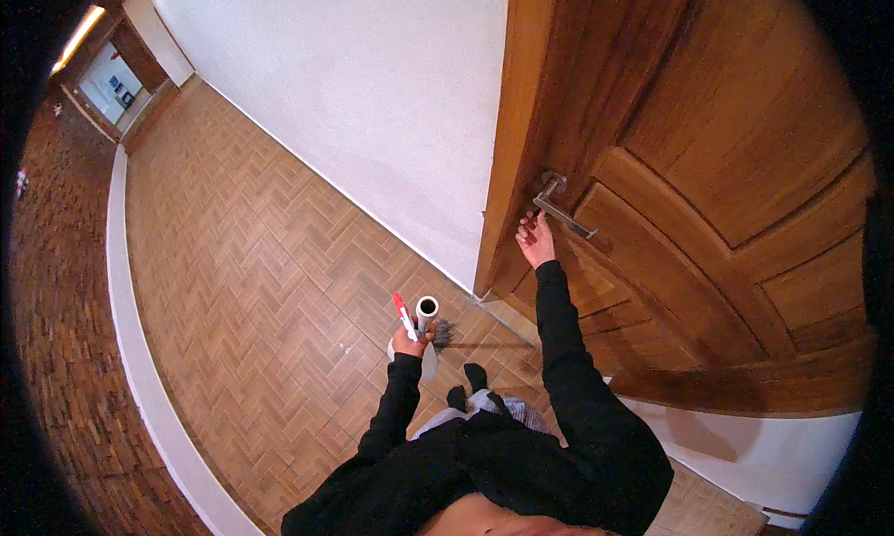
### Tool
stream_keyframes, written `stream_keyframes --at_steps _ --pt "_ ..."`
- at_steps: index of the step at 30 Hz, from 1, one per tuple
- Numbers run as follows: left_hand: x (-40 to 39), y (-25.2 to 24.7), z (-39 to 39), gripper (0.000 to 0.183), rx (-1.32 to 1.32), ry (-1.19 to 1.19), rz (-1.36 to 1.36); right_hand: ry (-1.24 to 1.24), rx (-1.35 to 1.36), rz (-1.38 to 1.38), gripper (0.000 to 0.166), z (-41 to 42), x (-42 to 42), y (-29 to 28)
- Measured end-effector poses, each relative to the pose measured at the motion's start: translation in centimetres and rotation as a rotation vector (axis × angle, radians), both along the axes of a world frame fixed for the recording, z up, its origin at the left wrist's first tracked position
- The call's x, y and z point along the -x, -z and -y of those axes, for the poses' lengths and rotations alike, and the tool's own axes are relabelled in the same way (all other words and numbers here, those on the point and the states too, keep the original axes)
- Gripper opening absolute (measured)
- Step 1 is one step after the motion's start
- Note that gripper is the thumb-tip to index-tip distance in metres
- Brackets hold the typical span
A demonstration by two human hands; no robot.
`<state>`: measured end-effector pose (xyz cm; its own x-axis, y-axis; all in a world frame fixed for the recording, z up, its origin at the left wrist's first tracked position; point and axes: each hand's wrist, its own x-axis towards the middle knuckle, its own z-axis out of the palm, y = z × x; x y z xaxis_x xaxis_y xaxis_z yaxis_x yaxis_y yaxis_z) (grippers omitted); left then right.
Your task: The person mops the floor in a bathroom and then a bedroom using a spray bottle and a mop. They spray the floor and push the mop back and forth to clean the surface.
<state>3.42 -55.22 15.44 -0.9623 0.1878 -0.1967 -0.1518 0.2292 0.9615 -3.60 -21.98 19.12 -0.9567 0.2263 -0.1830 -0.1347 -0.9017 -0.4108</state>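
My left hand (408, 343) is closed around a white spray bottle (407, 319) with a red nozzle. The same hand holds a pale tube-shaped handle (427, 306), its dark hollow end facing up at me. Grey bristles or strands (444, 333) show beside that handle, low over the floor; how they join it is hidden. My right hand (536, 238) is raised to the metal lever handle (566, 215) of a carved wooden door (698, 208). Its fingers are loosely curled just under the lever, not wrapped around it; whether a fingertip touches is unclear.
A wooden door frame (520, 117) meets a white wall (335, 68). Herringbone-patterned floor tiles (244, 256) run along a corridor to a lit doorway (112, 82). A brick-textured wall (63, 270) with a pale base strip (129, 312) borders the left. My dark-socked feet (475, 377) stand near the door.
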Motion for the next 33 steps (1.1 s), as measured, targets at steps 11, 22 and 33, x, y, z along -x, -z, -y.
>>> stream_keyframes --at_steps 11,22,33 --pt "-0.6 -1.2 0.2 0.026 0.191 -0.035 -0.097 -0.047 -0.644 0.200 0.043 0.1 -1.4 -3.1" --pt "-1.7 -1.8 1.8 0.028 0.296 0.013 -0.145 -0.545 -1.405 0.438 0.055 9.4 -8.4 0.4" --pt "-1.2 -1.1 6.5 0.031 0.250 -0.237 -0.166 -0.687 -1.194 -0.493 0.031 29.5 -3.2 -9.0"
